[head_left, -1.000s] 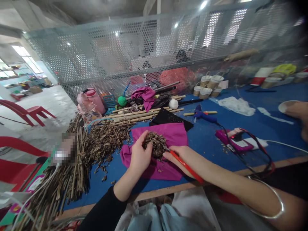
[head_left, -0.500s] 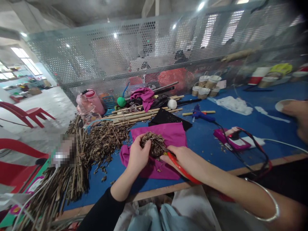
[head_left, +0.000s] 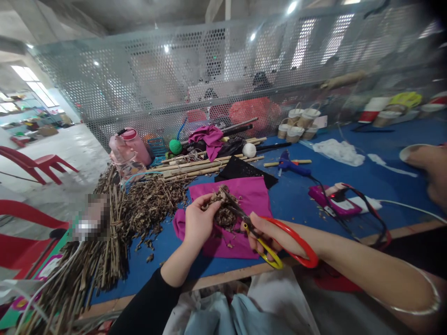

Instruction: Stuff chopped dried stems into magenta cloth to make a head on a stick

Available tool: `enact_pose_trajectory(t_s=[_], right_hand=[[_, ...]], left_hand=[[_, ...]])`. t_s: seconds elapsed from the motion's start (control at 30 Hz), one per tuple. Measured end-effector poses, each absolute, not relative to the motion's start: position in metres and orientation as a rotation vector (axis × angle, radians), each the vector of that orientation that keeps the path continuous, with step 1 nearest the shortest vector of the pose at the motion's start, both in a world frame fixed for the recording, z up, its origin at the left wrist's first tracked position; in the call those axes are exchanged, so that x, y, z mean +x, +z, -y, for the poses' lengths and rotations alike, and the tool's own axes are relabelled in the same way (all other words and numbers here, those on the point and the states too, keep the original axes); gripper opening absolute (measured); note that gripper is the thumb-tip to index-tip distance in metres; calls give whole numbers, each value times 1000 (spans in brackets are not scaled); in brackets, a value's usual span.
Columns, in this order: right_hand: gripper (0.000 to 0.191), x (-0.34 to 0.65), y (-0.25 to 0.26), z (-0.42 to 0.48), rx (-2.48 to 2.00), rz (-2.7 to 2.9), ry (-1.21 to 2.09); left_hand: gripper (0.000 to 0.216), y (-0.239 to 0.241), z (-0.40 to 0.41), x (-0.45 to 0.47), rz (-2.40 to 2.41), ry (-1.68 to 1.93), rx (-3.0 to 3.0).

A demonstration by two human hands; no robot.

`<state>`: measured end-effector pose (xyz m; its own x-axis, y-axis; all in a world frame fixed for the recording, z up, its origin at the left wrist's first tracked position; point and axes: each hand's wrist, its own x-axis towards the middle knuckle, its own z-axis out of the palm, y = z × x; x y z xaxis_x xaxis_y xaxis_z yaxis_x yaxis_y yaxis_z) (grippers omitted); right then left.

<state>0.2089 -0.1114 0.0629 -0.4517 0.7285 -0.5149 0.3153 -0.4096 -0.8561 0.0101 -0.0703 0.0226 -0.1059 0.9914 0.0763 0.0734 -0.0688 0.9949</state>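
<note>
My left hand (head_left: 198, 222) is closed around a brown clump of dried plant bits (head_left: 223, 210), held just above a magenta cloth (head_left: 256, 195) on the blue table. My right hand (head_left: 270, 232) grips scissors (head_left: 275, 242) with one red and one yellow handle loop. Their blades point up-left into the top of the clump. A metal bangle (head_left: 417, 298) sits on my right forearm.
Dried twigs and leaves (head_left: 146, 207) are heaped left of the cloth. Bamboo sticks (head_left: 206, 166), a pink bottle (head_left: 134, 144), a blue glue gun (head_left: 291, 164), a magenta device with cords (head_left: 335, 200) and small baskets (head_left: 298, 125) lie farther back. Another person's hand (head_left: 431, 170) holds a bowl at right.
My right hand has turned and drawn back toward me, so the scissors' handle loops now show. My left hand has tilted the clump, and small bits have dropped onto the cloth.
</note>
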Motion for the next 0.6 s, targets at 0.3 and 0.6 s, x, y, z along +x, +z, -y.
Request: enact_pose_trajectory(t_s=[0.3, 0.6], right_hand=[[68, 187, 47, 90, -1498, 1483, 1764], [60, 196, 45, 87, -1488, 1623, 1712]], left_hand=[[15, 18, 72, 9, -1521, 1207, 1511], [16, 13, 69, 6, -1551, 1236, 1531]])
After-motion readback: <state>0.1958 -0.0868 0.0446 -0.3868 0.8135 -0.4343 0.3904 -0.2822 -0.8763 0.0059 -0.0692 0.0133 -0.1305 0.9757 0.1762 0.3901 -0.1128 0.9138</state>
